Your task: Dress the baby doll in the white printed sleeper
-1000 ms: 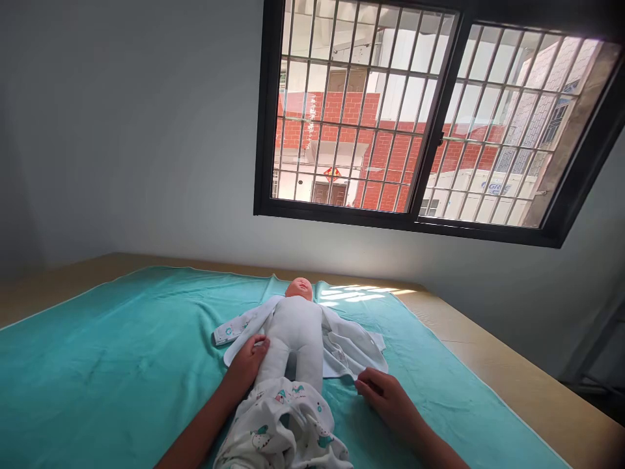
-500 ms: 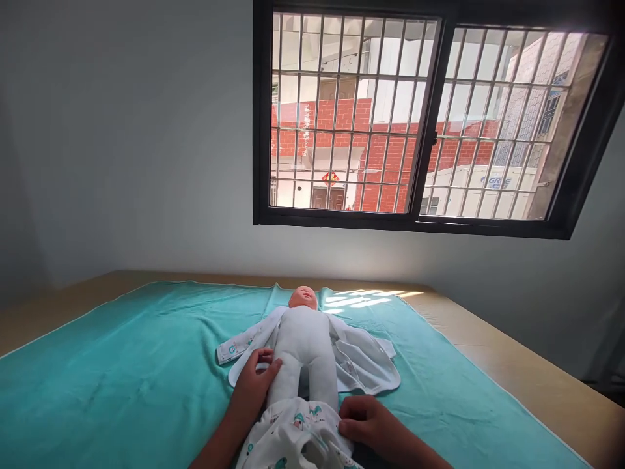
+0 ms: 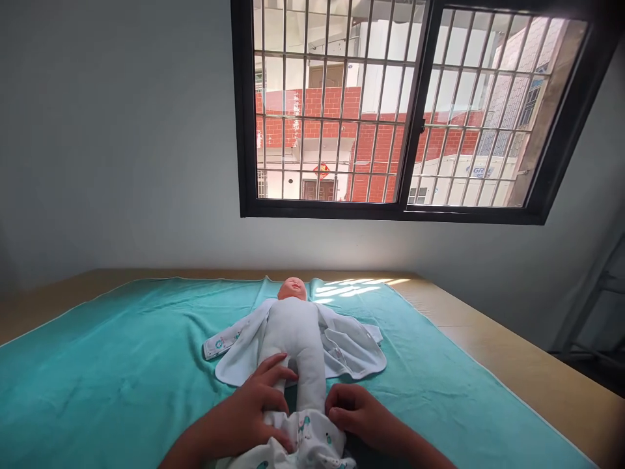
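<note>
Both hands (image 3: pixel 303 410) grip printed trousers (image 3: pixel 305 443) at doll's legs (image 3: pixel 297 378).

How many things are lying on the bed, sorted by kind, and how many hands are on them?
Doll: 1
White open jacket under the doll: 1
Printed trousers at the doll's legs: 1
Teal sheet: 1
Hands: 2, left hand on the doll's leg and the trousers, right hand at the trousers
Total: 4 things, 2 hands
</note>
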Tool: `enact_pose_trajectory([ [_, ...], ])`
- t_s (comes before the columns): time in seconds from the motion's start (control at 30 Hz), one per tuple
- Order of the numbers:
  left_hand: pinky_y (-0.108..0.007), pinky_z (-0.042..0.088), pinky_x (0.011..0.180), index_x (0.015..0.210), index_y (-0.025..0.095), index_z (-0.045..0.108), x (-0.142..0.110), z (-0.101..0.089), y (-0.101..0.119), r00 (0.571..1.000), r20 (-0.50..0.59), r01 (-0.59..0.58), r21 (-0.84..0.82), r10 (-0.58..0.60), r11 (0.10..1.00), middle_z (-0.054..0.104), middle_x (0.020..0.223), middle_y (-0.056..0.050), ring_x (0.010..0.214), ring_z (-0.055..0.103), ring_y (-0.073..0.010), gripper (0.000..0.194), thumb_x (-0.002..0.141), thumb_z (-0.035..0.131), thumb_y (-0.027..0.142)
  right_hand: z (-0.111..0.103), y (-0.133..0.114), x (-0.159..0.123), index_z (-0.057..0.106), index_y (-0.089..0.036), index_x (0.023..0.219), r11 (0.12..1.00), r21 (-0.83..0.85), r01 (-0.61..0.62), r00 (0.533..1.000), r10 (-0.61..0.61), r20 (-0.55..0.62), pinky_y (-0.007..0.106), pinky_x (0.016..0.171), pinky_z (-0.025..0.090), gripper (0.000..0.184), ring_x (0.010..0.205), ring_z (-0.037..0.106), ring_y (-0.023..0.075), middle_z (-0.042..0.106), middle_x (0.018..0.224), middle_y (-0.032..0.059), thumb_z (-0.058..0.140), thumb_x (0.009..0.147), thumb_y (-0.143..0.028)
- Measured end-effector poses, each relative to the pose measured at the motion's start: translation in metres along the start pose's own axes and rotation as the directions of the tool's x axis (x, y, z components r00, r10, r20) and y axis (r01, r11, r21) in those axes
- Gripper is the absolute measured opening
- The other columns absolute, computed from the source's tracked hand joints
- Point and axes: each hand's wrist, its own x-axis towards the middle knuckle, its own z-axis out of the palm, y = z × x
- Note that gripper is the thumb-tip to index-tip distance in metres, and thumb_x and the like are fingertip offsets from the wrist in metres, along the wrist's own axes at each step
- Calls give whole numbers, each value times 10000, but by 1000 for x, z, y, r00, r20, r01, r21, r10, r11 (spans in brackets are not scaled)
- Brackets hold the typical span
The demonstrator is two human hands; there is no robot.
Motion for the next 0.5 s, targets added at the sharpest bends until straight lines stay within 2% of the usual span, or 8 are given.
enact_pose_trajectory([
  [0.03, -482, 281, 1180, 734, 262, 708, -1, 0, -1, 1000, -10, -4, -19, 3, 1000, 532, 1419, 5, 1473, 211, -322, 189, 643, 834, 370, 1, -1, -1, 596, -145, 751, 1000, -7, -6, 1000, 6, 16, 242, 566, 273, 361, 612, 362, 97, 484, 656, -33, 700, 730, -490],
  [0.1, -449, 326, 1158, 726, 248, 655, 1, 2, -6, 993, -120, -15, -73, 6, 997, 603, 1337, -7, 1432, 324, -291, 116, 709, 766, 275, 6, -2, 0, 585, -147, 717, 1000, -14, -14, 1000, 14, -24, 241, 561, 272, 317, 605, 356, 95, 473, 638, -37, 685, 741, -447],
  [0.17, -395, 418, 1080, 745, 240, 609, 7, 9, -16, 959, -283, -44, -71, 22, 996, 673, 1209, -19, 1290, 514, -247, 67, 784, 648, 201, 11, 0, 1, 561, -154, 691, 1000, -5, -19, 995, 18, -99, 242, 566, 279, 278, 609, 365, 98, 475, 634, -36, 656, 755, -407],
  [0.23, -340, 488, 956, 793, 238, 594, 14, 17, -27, 910, -408, -71, 32, 78, 997, 683, 1150, -22, 1115, 624, -203, 103, 843, 535, 171, 14, 3, 3, 556, -157, 688, 1000, -17, -23, 987, 20, -158, 245, 568, 285, 242, 612, 381, 103, 487, 631, -34, 646, 747, -373],
  [0.33, -315, 495, 866, 884, 245, 597, 19, 27, -35, 821, -550, -40, 217, 156, 975, 646, 1182, -33, 1065, 624, -191, 162, 895, 449, 180, 13, 2, 4, 573, -156, 699, 998, -57, -10, 982, -1, -188, 248, 568, 296, 195, 611, 404, 109, 506, 633, -32, 657, 711, -332],
  [0.4, -329, 484, 854, 886, 239, 590, 19, 30, -33, 753, -641, 27, 255, 148, 967, 638, 1155, -42, 1056, 607, -207, 144, 912, 451, 214, 12, -7, 5, 579, -160, 691, 995, -94, 17, 977, -37, -211, 248, 577, 313, 154, 618, 419, 112, 517, 638, -32, 657, 694, -293],
  [0.5, -348, 471, 803, 831, 229, 571, 16, 31, -27, 713, -692, 102, 260, 111, 960, 646, 975, -32, 936, 592, -220, 137, 919, 474, 271, 14, -32, 12, 615, -168, 715, 966, -238, 97, 968, -147, -204, 247, 613, 348, 95, 651, 460, 119, 554, 680, -25, 658, 695, -251],
])
